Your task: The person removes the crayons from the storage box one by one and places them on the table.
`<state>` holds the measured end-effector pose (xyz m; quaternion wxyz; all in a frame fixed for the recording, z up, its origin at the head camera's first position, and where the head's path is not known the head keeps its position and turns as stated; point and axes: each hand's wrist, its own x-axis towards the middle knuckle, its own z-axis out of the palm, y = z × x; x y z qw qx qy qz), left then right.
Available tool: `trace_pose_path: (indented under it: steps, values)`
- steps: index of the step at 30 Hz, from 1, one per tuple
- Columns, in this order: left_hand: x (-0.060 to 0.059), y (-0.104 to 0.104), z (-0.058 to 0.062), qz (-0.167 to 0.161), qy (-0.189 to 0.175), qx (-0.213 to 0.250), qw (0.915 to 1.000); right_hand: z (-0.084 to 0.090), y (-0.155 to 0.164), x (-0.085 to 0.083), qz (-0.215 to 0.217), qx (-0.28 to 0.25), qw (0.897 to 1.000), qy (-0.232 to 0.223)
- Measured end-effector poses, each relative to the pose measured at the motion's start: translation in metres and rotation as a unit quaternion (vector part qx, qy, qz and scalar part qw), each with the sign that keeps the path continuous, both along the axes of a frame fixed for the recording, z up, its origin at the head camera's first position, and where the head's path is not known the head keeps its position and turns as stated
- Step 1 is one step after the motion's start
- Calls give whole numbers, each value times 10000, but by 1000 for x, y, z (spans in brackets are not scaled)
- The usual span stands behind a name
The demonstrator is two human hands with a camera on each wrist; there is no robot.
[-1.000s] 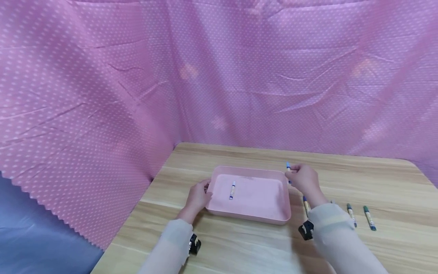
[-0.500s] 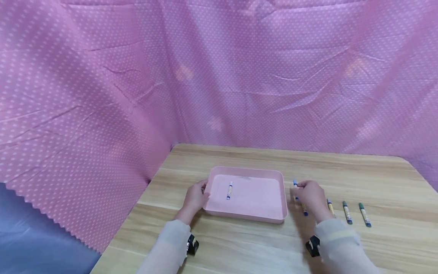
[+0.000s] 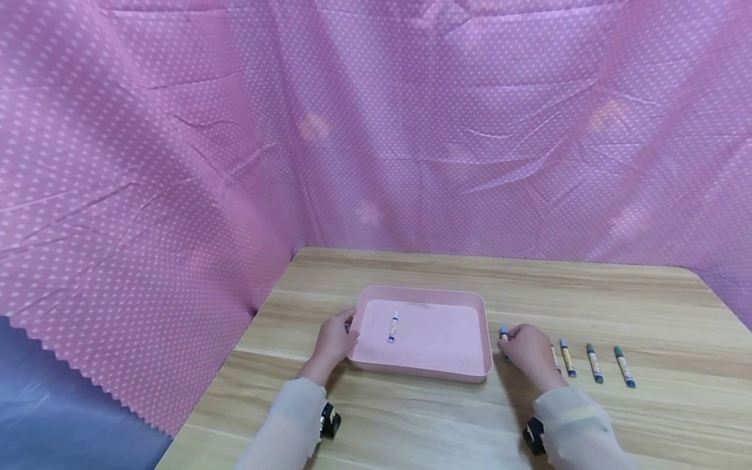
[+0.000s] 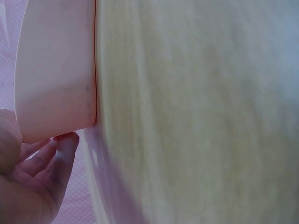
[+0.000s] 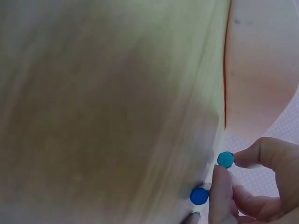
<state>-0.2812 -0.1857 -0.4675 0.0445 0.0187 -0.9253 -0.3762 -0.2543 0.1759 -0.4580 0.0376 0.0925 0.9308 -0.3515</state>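
Observation:
A shallow pink tray (image 3: 424, 291) sits on the wooden table with one blue-and-white pen (image 3: 392, 326) lying inside it. My left hand (image 3: 335, 340) grips the tray's left edge; in the left wrist view its fingers (image 4: 52, 157) curl against the tray wall (image 4: 56, 79). My right hand (image 3: 527, 350) rests low on the table just right of the tray and pinches a blue-capped pen (image 3: 503, 331). The right wrist view shows its fingertips (image 5: 261, 154) on a teal cap end (image 5: 225, 159), with a second blue cap (image 5: 200, 196) just below.
Several more pens lie in a row on the table right of my right hand, among them a yellow-bodied one (image 3: 567, 358), a dark blue one (image 3: 595, 363) and a green one (image 3: 625, 366). Pink dotted cloth hangs behind and to the left. The table edge drops off at the left.
My right hand has come down from the tray's far right corner to the table beside the tray, still with the blue pen. The left hand has stayed on the tray.

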Motion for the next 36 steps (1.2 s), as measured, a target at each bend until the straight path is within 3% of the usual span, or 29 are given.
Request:
trace_pose_path:
  steps: [16, 24, 36]
  values:
    - [-1, 0, -1, -4, 8, -48, 10000, 5, -2, 0, 191, 263, 9991, -278]
    - [0, -1, 1, 40, 6, -65, 10000, 32, -1, -4, 326, 329, 9989, 50]
    - [-1, 0, 2, 109, -293, 225, 9993, 67, -10, -12, 761, 704, 9935, 475]
